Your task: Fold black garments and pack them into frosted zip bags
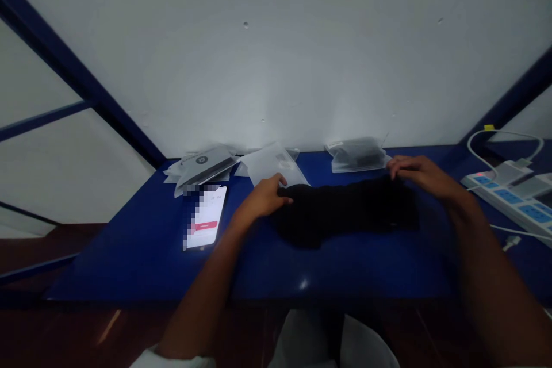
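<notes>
A long, narrow piece of black cloth (345,207) lies across the blue table, its left part drooping toward the front edge; its exact kind is hard to tell in the dim light. At its upper left end my left hand (268,196) grips it between thumb and fingers. My right hand (416,173) pinches the upper right edge, with fingers curled together. A clear plastic bag (359,153) with something dark inside lies just behind the cloth. Near my left hand, a white plastic packet (278,165) rests partly behind the cloth.
A phone (209,218) with a lit screen lies to the left. Behind it is a pile of grey-white packets (204,164). A white power strip (511,198) with plugs and cables sits at the right. The wall (276,57) closes off the table's back.
</notes>
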